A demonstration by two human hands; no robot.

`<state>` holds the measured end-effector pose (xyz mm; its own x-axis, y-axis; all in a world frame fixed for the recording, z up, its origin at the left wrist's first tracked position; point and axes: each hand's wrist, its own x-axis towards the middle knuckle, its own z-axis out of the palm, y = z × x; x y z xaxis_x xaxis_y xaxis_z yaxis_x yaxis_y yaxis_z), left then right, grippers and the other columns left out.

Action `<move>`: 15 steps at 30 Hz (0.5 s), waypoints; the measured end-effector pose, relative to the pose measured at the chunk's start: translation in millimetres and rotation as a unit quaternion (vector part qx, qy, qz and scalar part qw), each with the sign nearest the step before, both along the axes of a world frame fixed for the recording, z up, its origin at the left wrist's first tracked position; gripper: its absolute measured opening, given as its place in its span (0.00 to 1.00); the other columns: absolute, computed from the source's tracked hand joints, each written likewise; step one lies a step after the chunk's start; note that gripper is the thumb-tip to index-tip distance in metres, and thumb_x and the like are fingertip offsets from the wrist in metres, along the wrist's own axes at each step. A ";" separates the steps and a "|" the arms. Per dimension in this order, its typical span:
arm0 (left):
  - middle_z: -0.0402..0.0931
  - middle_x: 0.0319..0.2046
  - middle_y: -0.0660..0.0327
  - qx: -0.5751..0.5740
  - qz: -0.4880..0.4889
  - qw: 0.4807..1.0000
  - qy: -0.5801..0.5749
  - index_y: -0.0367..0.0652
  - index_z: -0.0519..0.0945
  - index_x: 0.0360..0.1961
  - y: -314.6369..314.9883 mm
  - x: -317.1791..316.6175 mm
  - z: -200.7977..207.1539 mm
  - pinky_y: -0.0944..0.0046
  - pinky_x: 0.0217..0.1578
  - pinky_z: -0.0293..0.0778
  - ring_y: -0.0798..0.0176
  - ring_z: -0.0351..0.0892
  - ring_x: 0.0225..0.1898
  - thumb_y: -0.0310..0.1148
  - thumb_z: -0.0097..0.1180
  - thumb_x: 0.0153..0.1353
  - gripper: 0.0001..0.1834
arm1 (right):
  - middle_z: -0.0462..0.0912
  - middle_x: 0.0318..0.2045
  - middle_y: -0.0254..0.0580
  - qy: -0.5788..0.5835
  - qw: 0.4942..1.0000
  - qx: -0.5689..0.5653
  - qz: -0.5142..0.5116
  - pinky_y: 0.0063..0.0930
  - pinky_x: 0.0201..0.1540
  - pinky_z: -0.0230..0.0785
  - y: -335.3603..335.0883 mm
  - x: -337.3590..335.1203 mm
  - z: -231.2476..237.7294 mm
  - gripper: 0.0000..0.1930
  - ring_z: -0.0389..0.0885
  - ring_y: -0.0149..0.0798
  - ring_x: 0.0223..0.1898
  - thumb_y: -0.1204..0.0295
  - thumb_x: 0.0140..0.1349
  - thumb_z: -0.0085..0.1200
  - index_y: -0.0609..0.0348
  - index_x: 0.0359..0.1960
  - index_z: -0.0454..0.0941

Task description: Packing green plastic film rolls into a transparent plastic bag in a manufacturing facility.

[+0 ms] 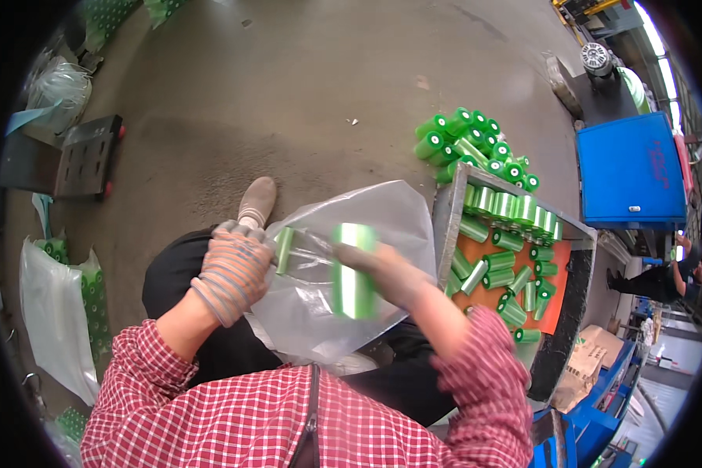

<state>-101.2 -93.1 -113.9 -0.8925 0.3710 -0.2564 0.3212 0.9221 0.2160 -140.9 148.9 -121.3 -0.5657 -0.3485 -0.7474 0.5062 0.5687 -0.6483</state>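
My left hand (232, 269), in a grey-and-orange striped glove, is closed on the edge of a clear plastic bag (398, 214) spread over my lap. A small green roll (285, 251) lies just beside its fingers; whether it sits inside the bag or against the hand I cannot tell. Over the bag, my gloved right hand (386, 273) grips a shiny green roll of film (353, 292), blurred by motion. To the right stands a grey-walled bin (454, 214) with many similar green rolls (499, 277) on its orange bottom.
Beyond the bin, more green rolls (476, 144) are heaped on the concrete floor (327, 93). A blue cabinet (628, 171) stands at the right, with a person (667, 273) farther off. Filled plastic bags (54, 312) and a dark metal plate (90, 156) are on the left.
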 end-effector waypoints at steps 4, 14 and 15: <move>0.75 0.35 0.56 0.014 -0.040 0.999 0.002 0.43 0.77 0.36 -7.1 -1.3 -2.6 0.51 0.51 0.60 0.54 0.73 0.43 0.36 0.55 0.43 0.17 | 0.72 0.48 0.62 -0.040 0.959 0.281 0.020 0.36 0.53 0.63 -63.7 -21.5 -178.4 0.43 0.72 0.50 0.52 0.39 0.42 0.54 0.72 0.46 0.72; 0.72 0.43 0.49 0.046 -0.024 0.998 0.016 0.38 0.76 0.39 -6.6 -19.1 4.5 0.51 0.51 0.61 0.47 0.68 0.48 0.36 0.56 0.41 0.21 | 0.70 0.53 0.52 -0.090 0.928 0.160 0.323 0.35 0.50 0.66 -80.7 -15.7 -238.1 0.34 0.73 0.47 0.50 0.47 0.54 0.46 0.64 0.54 0.66; 0.71 0.45 0.48 0.026 -0.020 0.998 0.047 0.39 0.76 0.39 -9.0 -16.3 -0.3 0.51 0.52 0.61 0.46 0.66 0.50 0.33 0.56 0.41 0.21 | 0.72 0.51 0.48 -0.204 0.920 0.112 0.316 0.34 0.47 0.69 -85.8 -42.4 -145.3 0.30 0.77 0.44 0.45 0.50 0.57 0.43 0.63 0.53 0.68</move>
<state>-117.5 -102.1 -114.2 -0.8957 0.4180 -0.1517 0.3793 0.8962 0.2302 -183.2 63.1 -266.7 0.0410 -0.3229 -0.9455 0.2046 0.9290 -0.3083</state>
